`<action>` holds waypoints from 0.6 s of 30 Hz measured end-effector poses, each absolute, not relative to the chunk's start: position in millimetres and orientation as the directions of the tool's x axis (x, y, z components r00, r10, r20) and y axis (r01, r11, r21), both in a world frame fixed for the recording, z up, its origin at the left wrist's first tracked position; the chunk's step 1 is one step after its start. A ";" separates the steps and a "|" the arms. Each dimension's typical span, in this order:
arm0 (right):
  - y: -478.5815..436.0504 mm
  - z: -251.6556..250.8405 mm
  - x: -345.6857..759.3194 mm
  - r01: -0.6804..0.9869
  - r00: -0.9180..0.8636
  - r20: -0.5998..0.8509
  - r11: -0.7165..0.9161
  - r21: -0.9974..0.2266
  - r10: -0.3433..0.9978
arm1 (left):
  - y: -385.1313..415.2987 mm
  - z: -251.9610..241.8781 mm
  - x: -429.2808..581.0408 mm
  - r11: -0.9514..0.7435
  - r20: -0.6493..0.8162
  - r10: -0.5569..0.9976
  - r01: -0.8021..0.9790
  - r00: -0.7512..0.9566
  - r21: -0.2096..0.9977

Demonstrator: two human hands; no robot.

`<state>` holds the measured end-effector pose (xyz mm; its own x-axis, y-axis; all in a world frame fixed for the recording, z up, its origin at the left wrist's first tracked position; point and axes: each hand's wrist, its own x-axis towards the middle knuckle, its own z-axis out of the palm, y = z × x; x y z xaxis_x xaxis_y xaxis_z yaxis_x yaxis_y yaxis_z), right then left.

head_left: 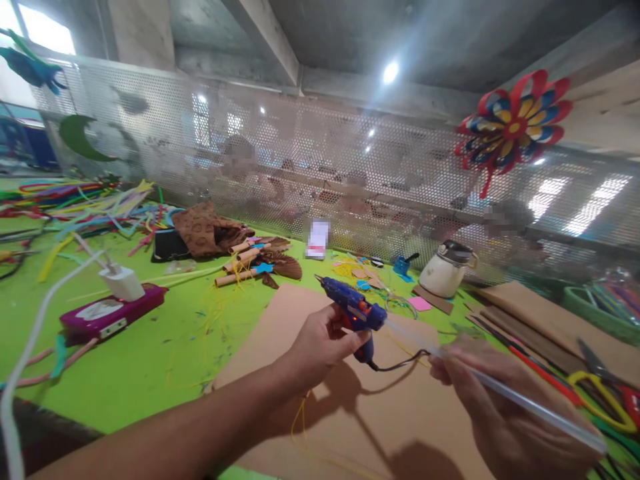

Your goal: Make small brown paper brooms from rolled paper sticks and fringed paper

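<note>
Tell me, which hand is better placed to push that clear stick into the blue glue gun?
Probably the right hand: it grips the clear stick, whose far end meets the back of the glue gun. The left hand is wrapped around the gun's handle, so it can only steady it.

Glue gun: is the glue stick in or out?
Tip appears in: glue stick meets the rear of the glue gun, gripped by left hand; the rest trails back through right hand.
</note>
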<state>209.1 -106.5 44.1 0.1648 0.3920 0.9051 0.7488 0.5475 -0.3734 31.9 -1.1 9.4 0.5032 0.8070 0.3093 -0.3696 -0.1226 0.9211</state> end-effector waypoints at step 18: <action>-105.9 44.3 200.3 0.595 0.204 0.840 0.618 -0.514 0.502 | -11.3 21.3 27.1 -0.348 0.380 0.815 -0.155 0.437 0.925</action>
<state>200.3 -105.9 44.3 0.2041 0.5020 0.8405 0.5951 0.6181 -0.5137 27.1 -11.3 21.3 0.4373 0.8151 0.3800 -0.1549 -0.3479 0.9246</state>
